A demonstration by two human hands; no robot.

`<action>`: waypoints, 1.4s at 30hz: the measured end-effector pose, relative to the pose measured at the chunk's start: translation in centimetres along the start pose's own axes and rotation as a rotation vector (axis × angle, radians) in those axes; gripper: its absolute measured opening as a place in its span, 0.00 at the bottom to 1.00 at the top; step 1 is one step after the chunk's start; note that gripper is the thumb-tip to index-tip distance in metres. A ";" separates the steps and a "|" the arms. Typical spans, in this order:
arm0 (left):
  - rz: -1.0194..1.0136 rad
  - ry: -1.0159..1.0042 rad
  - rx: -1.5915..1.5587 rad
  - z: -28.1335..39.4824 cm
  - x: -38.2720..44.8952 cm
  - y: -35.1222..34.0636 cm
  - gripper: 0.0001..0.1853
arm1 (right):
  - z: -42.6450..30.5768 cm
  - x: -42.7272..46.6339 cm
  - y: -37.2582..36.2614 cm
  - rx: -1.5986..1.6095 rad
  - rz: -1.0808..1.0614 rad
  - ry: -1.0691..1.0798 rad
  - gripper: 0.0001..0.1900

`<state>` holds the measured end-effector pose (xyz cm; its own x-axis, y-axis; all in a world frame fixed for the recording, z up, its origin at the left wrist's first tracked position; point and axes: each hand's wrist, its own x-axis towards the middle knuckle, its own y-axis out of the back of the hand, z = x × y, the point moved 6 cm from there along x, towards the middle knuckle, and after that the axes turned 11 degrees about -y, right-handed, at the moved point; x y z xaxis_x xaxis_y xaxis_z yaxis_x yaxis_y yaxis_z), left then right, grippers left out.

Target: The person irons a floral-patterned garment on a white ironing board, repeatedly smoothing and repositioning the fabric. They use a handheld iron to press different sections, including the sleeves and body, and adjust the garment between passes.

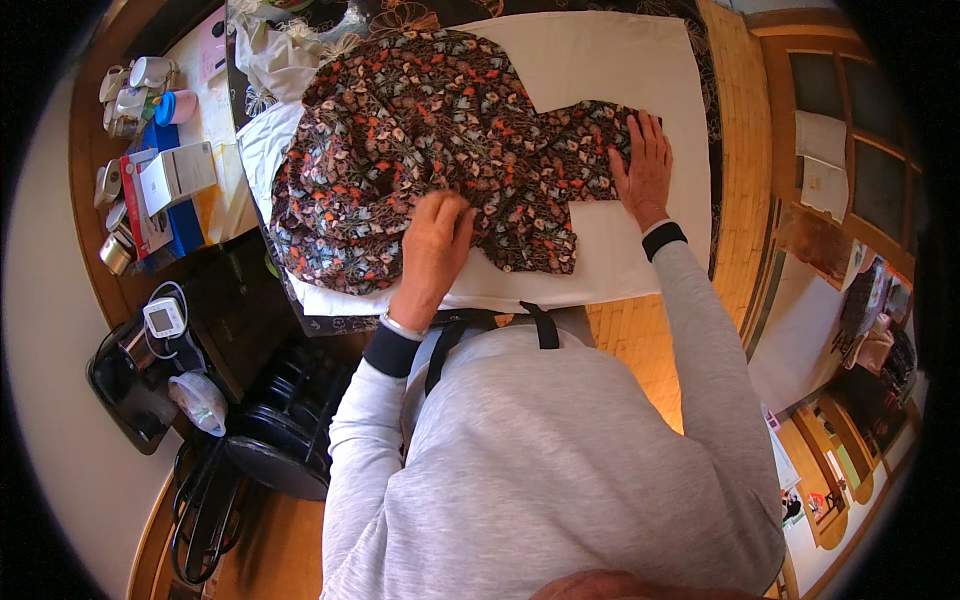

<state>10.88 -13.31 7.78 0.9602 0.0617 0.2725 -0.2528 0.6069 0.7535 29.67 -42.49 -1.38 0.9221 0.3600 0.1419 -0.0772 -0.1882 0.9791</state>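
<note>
A dark floral-print garment (420, 127) in orange, white and brown lies spread over a white cloth (615, 52) on a table. Its left part is rumpled, while a narrower part reaches to the right. My left hand (437, 229) is at the garment's lower middle, fingers curled down on the fabric; whether they pinch it cannot be told. Flat on the narrow part's right end rests my right hand (645, 165), with the thumb apart from the fingers.
Cups (150, 72), a pink cup with a blue lid (176, 107) and boxes (180, 176) stand on a surface at the left. Below are a blood pressure monitor (163, 318) and black stools (277, 450). A crumpled pale cloth (274, 56) lies at the table's upper left.
</note>
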 end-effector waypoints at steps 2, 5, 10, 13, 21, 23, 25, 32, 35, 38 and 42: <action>0.091 0.002 0.167 -0.1 2.1 0.5 0.20 | 0.0 -0.1 0.1 -0.004 0.005 -0.009 0.33; 0.109 0.141 0.370 -0.6 4.2 1.1 0.23 | -0.1 0.2 0.2 -0.001 -0.006 -0.024 0.33; 0.029 0.367 0.184 -6.2 2.5 -1.8 0.18 | 0.0 0.2 0.3 0.027 -0.004 -0.013 0.33; 0.111 0.407 -0.180 -6.0 2.7 -1.5 0.13 | -0.1 0.0 0.4 0.030 -0.004 -0.013 0.33; -0.716 0.363 -1.077 5.8 3.6 -1.7 0.18 | 0.2 -0.3 0.2 0.020 0.028 -0.036 0.34; -0.872 0.138 -1.146 8.9 3.7 -3.6 0.18 | 0.0 -0.1 0.2 -0.021 0.016 -0.028 0.35; -0.984 0.067 -1.076 10.0 5.0 -6.7 0.18 | 0.3 -0.1 0.0 0.057 0.030 -0.023 0.34; -0.673 -0.040 -0.421 4.3 6.6 -20.8 0.28 | 3.9 -1.0 3.4 0.297 0.200 -0.139 0.26; -0.733 0.046 -0.470 3.8 6.6 -20.8 0.24 | 8.0 -6.3 3.0 0.595 0.161 -0.544 0.18; -0.662 0.058 -0.488 4.0 6.9 -19.3 0.19 | 6.8 -13.3 2.6 0.673 0.137 -0.686 0.14; -0.685 0.179 -0.445 3.5 6.9 -19.4 0.20 | -0.2 -17.3 5.0 0.605 -0.070 -0.660 0.14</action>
<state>22.03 -27.40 -2.88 0.8984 -0.3322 -0.2873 0.4278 0.8102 0.4007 13.21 -49.49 1.11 0.9618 -0.1747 -0.2108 0.0284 -0.7022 0.7115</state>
